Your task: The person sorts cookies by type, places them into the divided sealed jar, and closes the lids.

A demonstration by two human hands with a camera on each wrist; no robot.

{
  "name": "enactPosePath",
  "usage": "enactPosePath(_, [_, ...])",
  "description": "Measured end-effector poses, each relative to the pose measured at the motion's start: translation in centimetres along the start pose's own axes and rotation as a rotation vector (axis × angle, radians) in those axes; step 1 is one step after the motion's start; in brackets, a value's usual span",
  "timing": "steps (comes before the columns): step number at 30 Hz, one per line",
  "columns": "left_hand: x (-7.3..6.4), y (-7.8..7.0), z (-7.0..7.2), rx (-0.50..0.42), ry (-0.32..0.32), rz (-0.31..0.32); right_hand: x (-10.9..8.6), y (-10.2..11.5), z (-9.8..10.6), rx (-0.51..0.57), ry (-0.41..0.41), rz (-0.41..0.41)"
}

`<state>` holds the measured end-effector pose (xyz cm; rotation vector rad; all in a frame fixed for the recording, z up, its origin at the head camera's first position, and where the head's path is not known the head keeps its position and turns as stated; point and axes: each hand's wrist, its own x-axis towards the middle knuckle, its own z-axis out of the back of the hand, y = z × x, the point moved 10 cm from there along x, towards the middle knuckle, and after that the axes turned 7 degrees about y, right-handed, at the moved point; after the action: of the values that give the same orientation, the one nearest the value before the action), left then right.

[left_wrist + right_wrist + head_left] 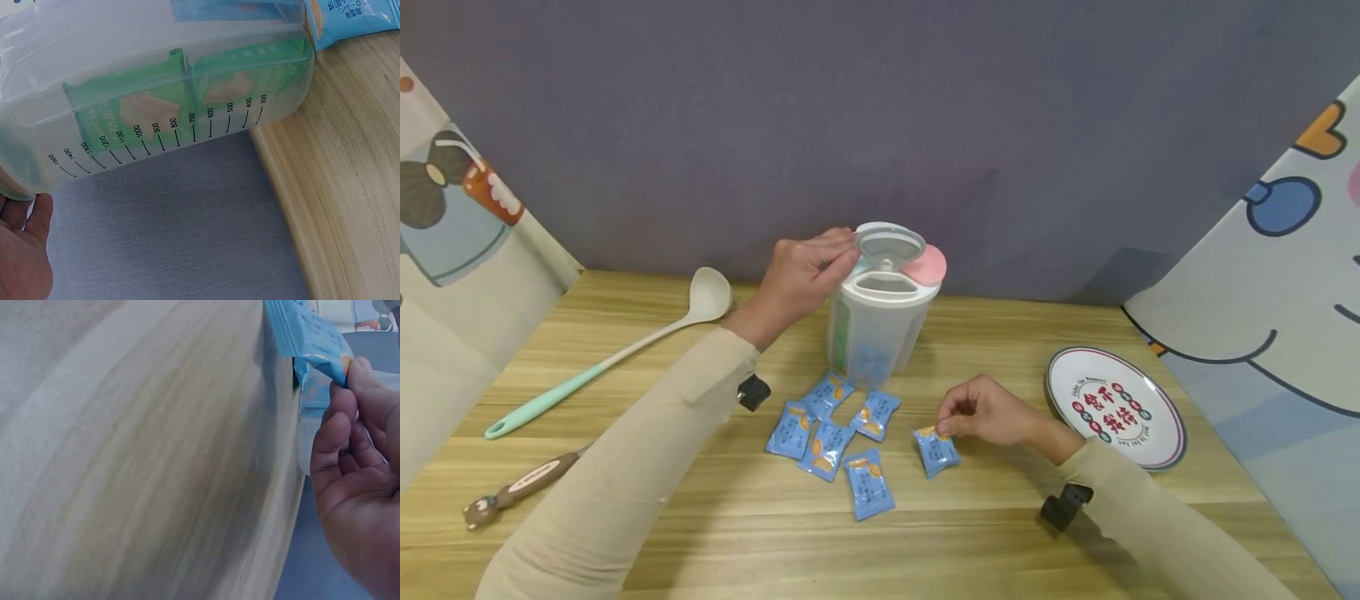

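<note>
A clear divided storage container [910, 329] stands near the back wall. Its white flap [891, 242] is raised over an opening in the top; a pink flap [927, 265] lies beside it. My left hand [805, 271] grips the lid's left side, thumb nearer me. Green packets [150, 106] show through the container's graduated wall in the left wrist view, and blue ones through its front. My right hand [988, 412] pinches a small blue snack packet [937, 454] by one corner, thumb against fingertips. Several like it, such as this snack packet [868, 483], lie before the container.
A ladle [625, 354] with a mint handle lies on the left of the wooden table [760, 542]. Nearer me is a brown bear-ended handle [520, 487], partly under my left sleeve. At the right lies a white printed plate [1116, 408]. Grey wall panel [880, 125] stands behind.
</note>
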<state>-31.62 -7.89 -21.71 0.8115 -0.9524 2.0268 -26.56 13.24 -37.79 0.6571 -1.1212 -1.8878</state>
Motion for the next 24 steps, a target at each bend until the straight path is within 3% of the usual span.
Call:
enactPosePath(4, [0.1,-0.1,-0.1,-0.002,0.005,-0.003,-0.5,0.4,0.7,-0.008,-0.021,0.015])
enactPosePath(13, [0.1,-0.2,0.0,-0.011,0.001,-0.002,-1.5,1.6,3.8,-0.029,-0.172,0.033])
enactPosePath(19, [0.1,-0.2,0.1,-0.006,0.0,-0.006,-2.4,3.4,6.5,-0.05,-0.349,0.029])
enactPosePath(24, [0.0,-0.1,0.1,0.005,-0.006,-0.011,-2.6,6.1,8.1,-0.105,-0.473,0.113])
